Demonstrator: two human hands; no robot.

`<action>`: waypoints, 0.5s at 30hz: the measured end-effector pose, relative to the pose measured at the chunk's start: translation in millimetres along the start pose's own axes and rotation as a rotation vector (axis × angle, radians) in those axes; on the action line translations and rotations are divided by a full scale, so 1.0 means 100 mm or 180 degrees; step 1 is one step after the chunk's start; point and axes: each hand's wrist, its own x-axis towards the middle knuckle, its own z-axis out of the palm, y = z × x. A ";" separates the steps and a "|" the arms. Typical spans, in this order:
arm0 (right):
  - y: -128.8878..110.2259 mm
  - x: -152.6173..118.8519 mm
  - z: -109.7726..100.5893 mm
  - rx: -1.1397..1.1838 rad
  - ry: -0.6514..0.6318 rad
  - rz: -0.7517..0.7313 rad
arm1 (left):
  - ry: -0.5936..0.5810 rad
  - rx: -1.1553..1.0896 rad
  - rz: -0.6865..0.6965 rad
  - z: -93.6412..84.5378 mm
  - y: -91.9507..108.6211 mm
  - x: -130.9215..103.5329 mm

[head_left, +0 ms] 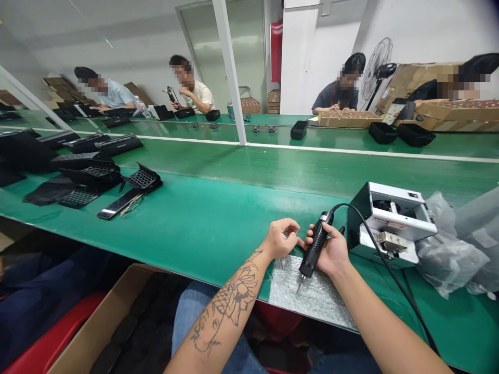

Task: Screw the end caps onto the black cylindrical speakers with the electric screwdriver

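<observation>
My right hand (331,248) is wrapped round a black electric screwdriver (315,244). The tool slants, its metal bit pointing down toward a sheet of bubble wrap (323,298) at the table's front edge. A black cord (370,234) runs from its top end to the right. Just left of the screwdriver is my left hand (281,238), close to the fingertips of my right hand. Its fingers are curled in with the thumb near them; anything between them is too small or hidden to make out.
A white-and-black screw feeder (393,223) stands right, beside clear plastic bags (448,249). Black cases (89,171) and a phone (120,203) lie left on the green table (202,218). A white post (230,72) rises ahead. Several co-workers sit opposite. A cardboard box (97,332) is below left.
</observation>
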 end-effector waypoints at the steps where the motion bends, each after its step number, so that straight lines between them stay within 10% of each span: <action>1: 0.00 0.00 0.00 -0.0003 0.0004 -0.0003 | -0.0004 -0.0009 -0.0006 0.00 0.00 0.00; 15: 0.01 0.01 0.01 -0.0060 0.0041 0.0015 | -0.0132 -0.0137 -0.0080 0.04 0.01 -0.02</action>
